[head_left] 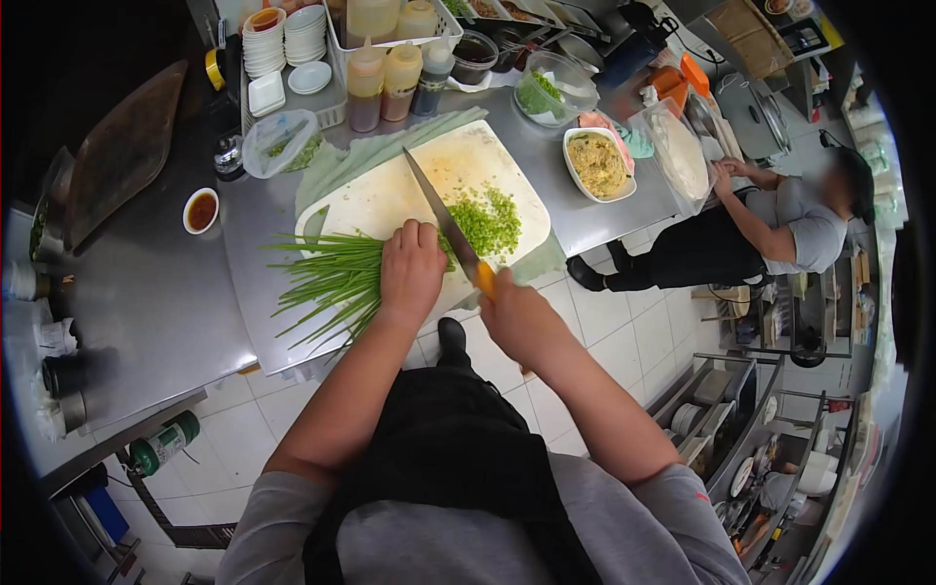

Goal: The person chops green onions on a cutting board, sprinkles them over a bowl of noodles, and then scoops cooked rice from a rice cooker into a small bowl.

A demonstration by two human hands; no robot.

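My left hand [411,268] is closed over a bunch of green onions [336,278], pressing it to the white cutting board [370,200]. The long green stalks spread out to the left, past the board's edge. In my right hand [524,317] is the yellow handle of a kitchen knife [444,214]. Its long blade slants over the board, just right of my left fingers. Chopped green onion [485,220] lies in a loose pile on the right side of the blade. A green cloth [336,171] sticks out from beneath the board.
Behind the board stand squeeze bottles [401,82] and stacked small white dishes [305,36]. A bowl of yellowish mixture [599,166] and a clear bowl with greens [554,90] are on the right. Left is a sauce dish [201,212]. A co-worker [770,219] works at the counter's right.
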